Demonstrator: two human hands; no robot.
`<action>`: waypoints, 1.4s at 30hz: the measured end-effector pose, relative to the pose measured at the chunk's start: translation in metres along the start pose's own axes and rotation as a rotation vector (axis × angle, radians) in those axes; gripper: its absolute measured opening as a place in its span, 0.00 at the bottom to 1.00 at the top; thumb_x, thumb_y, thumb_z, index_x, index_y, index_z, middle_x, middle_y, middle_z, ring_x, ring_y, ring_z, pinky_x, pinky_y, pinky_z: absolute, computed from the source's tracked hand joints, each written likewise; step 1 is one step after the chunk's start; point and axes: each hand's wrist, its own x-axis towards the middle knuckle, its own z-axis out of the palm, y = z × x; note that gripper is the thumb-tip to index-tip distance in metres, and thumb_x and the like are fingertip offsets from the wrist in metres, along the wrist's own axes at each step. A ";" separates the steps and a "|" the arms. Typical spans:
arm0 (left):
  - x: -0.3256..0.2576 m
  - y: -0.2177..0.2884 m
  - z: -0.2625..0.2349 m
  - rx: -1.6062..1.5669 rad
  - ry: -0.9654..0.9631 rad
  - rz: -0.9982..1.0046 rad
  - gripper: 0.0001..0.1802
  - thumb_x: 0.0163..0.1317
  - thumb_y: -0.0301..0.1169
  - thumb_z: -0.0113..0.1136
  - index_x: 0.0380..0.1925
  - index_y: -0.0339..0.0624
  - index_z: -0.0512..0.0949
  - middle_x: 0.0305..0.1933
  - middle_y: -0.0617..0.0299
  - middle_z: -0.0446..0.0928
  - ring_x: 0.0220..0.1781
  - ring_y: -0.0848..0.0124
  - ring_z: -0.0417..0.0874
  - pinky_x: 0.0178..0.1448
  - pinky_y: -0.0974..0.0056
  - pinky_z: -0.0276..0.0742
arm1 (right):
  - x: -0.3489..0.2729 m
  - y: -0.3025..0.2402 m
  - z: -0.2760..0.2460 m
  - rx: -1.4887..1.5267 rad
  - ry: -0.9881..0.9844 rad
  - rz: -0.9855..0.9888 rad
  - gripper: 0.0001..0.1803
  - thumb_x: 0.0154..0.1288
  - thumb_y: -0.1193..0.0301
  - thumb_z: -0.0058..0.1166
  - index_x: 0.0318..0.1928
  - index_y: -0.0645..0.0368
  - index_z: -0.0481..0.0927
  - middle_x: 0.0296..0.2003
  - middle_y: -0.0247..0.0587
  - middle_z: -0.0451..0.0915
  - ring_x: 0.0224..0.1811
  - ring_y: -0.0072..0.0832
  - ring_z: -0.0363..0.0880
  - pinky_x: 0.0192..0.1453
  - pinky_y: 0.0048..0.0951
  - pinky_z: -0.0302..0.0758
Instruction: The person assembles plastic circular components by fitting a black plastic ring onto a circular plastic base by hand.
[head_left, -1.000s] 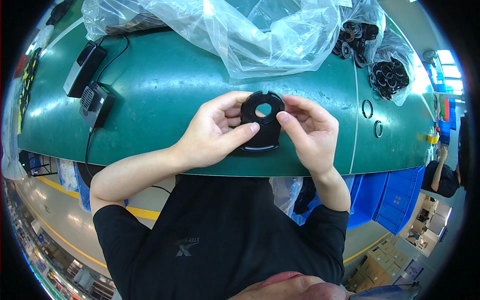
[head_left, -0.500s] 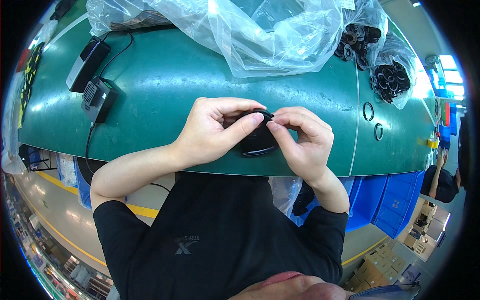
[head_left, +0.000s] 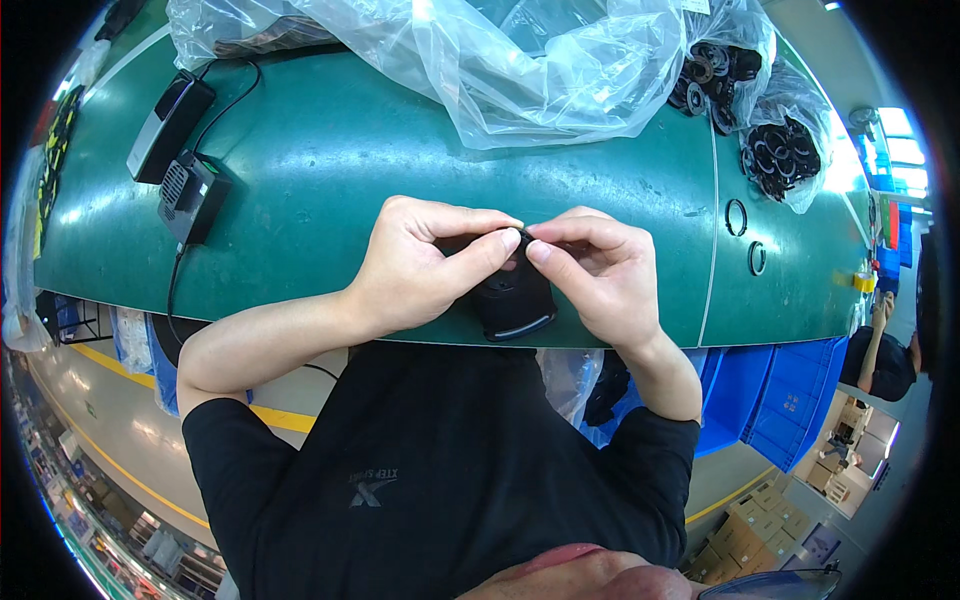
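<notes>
Our left hand and right hand meet over the near edge of the green counter, both grips closed on a black round plastic part. Thumb and forefinger tips of each hand pinch its top rim, touching one another there. The part's lower end shows between our palms. Further out, two loose black rings lie to the right, a clear plastic bag sprawls at the back, and a black power adapter sits left.
</notes>
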 end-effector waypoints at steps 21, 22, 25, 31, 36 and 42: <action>0.000 0.005 -0.003 0.075 0.000 -0.012 0.08 0.58 0.23 0.57 0.35 0.29 0.81 0.30 0.56 0.82 0.32 0.75 0.82 0.38 0.73 0.77 | 0.003 0.003 0.003 -0.069 -0.023 0.021 0.07 0.60 0.75 0.57 0.35 0.67 0.82 0.29 0.39 0.80 0.30 0.17 0.76 0.32 0.17 0.70; 0.000 0.004 -0.003 0.093 -0.001 0.001 0.09 0.58 0.23 0.57 0.36 0.29 0.80 0.30 0.56 0.82 0.32 0.75 0.82 0.38 0.73 0.77 | 0.004 0.003 0.003 -0.101 -0.036 0.005 0.07 0.60 0.75 0.56 0.35 0.67 0.82 0.29 0.38 0.80 0.30 0.17 0.76 0.32 0.17 0.70; 0.001 0.006 -0.001 0.076 -0.006 -0.040 0.09 0.59 0.24 0.56 0.36 0.28 0.80 0.31 0.55 0.81 0.32 0.75 0.82 0.38 0.72 0.78 | 0.002 0.005 0.004 -0.138 -0.007 -0.035 0.07 0.60 0.75 0.56 0.35 0.67 0.82 0.27 0.38 0.80 0.28 0.17 0.76 0.31 0.17 0.70; 0.006 0.000 -0.003 -0.079 -0.025 -0.138 0.11 0.61 0.26 0.55 0.39 0.29 0.79 0.33 0.56 0.81 0.35 0.75 0.81 0.42 0.72 0.76 | 0.004 0.003 0.006 -0.034 0.065 0.151 0.08 0.61 0.73 0.56 0.34 0.67 0.82 0.28 0.36 0.81 0.30 0.14 0.75 0.33 0.16 0.71; 0.009 -0.004 -0.005 -0.099 -0.115 -0.132 0.13 0.64 0.28 0.53 0.43 0.30 0.78 0.36 0.57 0.80 0.41 0.75 0.80 0.47 0.71 0.75 | 0.006 0.003 0.000 0.020 0.030 0.200 0.10 0.62 0.71 0.56 0.35 0.67 0.82 0.28 0.35 0.81 0.29 0.14 0.75 0.34 0.15 0.72; 0.011 0.002 -0.001 -0.306 -0.183 -0.269 0.17 0.64 0.29 0.53 0.50 0.31 0.72 0.42 0.58 0.79 0.44 0.75 0.79 0.48 0.71 0.75 | 0.007 0.008 -0.008 0.091 0.133 0.122 0.10 0.63 0.71 0.55 0.37 0.68 0.81 0.27 0.34 0.81 0.28 0.13 0.73 0.32 0.14 0.70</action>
